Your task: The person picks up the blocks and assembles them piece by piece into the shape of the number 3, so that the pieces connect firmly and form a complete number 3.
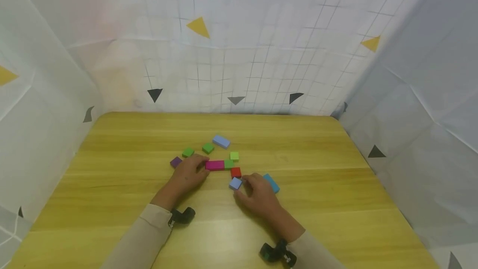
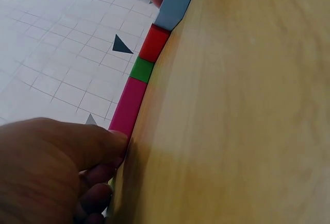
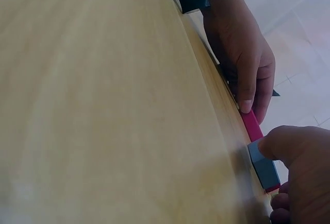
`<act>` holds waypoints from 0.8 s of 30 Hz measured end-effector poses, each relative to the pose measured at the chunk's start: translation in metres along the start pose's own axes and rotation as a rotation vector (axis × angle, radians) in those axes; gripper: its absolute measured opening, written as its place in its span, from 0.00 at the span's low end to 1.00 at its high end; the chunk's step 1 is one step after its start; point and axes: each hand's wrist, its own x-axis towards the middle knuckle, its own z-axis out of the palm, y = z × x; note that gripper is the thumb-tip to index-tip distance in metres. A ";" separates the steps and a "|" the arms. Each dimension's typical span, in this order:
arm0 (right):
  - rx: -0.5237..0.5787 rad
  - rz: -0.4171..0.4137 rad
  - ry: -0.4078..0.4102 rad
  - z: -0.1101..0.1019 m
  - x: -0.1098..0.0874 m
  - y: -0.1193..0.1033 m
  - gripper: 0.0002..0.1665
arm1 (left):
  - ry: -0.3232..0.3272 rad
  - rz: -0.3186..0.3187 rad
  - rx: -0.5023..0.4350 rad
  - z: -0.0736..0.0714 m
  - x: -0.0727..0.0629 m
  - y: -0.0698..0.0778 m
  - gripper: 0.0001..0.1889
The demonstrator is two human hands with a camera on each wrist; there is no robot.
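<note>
My left hand pinches the left end of a long magenta block, thumb along the near side. A green block sits against its right end, with a lime block just behind and a red block at the front right. In front of the red one is a light blue block, turned at an angle; my right hand holds it between thumb and fingers. The right wrist view shows the thumb on that light blue block, while its other fingers are partly hidden.
Beside my right hand lies a bright blue block. A purple block is by my left hand. Farther back are two green blocks and a periwinkle block. White sheets stand around the wooden table.
</note>
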 end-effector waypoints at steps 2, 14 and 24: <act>-0.011 -0.009 0.009 0.000 -0.001 0.001 0.27 | 0.000 0.001 -0.006 0.000 0.000 0.001 0.24; -0.107 -0.083 0.068 -0.006 -0.009 0.005 0.35 | -0.006 -0.011 0.001 0.000 0.000 0.000 0.24; -0.164 -0.227 0.191 -0.012 -0.007 0.012 0.32 | -0.006 0.000 0.000 -0.001 -0.001 0.001 0.25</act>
